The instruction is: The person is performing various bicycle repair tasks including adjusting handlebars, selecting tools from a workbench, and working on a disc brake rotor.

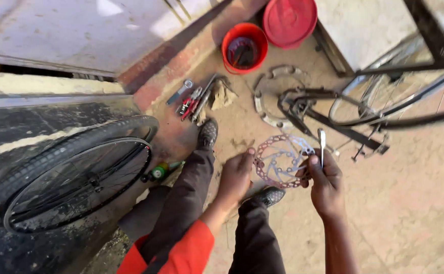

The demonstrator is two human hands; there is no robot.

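The person crouches over the dirt floor, holding a perforated brake disc (pixel 282 161) up between both hands, flat toward the eye as if to look it over. The left hand (pixel 236 175) pinches its rim with closed fingers; the right hand (pixel 325 183) grips the opposite edge and also clamps a slim metal tool (pixel 322 145) upright. A bicycle wheel (pixel 74 175) leans at the left. Spanners (pixel 194 100) lie within reach near a red bucket (pixel 244 46), its red lid (pixel 289 21) beside it, and a bicycle frame (pixel 333 119) lies ahead.
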